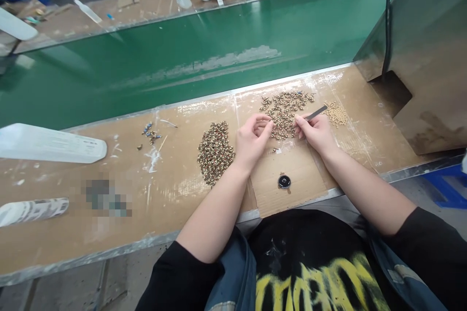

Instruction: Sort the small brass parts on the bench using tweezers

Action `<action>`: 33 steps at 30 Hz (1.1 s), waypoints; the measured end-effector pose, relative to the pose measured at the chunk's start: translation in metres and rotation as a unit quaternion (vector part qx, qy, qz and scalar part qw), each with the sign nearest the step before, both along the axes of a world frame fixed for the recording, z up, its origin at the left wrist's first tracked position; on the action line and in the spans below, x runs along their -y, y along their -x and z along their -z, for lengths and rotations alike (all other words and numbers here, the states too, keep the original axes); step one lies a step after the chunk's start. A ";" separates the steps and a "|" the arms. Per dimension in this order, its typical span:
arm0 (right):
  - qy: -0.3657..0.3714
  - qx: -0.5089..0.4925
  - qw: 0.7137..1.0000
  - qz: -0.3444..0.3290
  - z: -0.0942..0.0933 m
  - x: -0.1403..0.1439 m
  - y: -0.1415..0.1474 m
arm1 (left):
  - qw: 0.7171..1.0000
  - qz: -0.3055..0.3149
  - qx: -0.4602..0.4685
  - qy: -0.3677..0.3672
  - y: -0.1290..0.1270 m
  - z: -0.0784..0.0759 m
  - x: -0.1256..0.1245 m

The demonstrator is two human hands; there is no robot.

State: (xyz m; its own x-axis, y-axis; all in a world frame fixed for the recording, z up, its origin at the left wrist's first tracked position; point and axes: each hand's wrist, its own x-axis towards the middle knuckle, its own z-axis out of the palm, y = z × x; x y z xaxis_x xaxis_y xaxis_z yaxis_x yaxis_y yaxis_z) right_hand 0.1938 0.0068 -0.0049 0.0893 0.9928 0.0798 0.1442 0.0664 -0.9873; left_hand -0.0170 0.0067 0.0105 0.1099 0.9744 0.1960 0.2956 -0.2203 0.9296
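Black shirt [310,262], bottom of frame. Left hand [254,138] pinched together, can't tell if holding anything; right hand [317,131] closed round tweezers [316,113]. Imo squeeze lightly, stay steady.

- There was one black disc [284,182].
- Two large brass-coloured heaps [216,153] lay left of and beyond the disc.
- One beige bead heap [335,113] lay beyond-right of it.
- One left hand [251,138], one right hand [316,132] and one dark tool [316,113] were beyond it.
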 end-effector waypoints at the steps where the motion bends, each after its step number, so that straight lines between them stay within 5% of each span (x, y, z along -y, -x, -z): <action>1: 0.010 0.008 1.000 0.000 0.001 -0.001 0.000 | 0.999 -0.019 -0.034 -0.033 0.005 -0.006 0.000; 3: 0.021 0.022 1.000 0.000 0.003 -0.002 0.000 | 0.990 -0.016 -0.124 -0.064 0.015 -0.019 0.001; 6: 0.028 0.039 0.999 -0.001 0.004 -0.003 0.000 | 0.965 0.081 -0.248 -0.030 0.027 -0.035 0.003; 11: 0.029 0.034 0.999 0.002 0.006 -0.004 -0.001 | 0.923 0.201 -0.326 0.044 0.029 -0.035 0.002; 20: -0.013 -0.022 0.999 0.040 0.009 -0.003 -0.003 | 0.914 0.239 -0.321 0.061 0.025 -0.023 -0.002; 26: 0.007 -0.023 1.000 -0.002 0.011 0.001 0.006 | 0.908 0.229 -0.347 0.047 0.025 -0.015 0.001; 33: -0.042 -0.033 0.998 0.014 0.003 0.004 0.012 | 0.906 0.222 -0.360 -0.022 0.021 -0.008 -0.002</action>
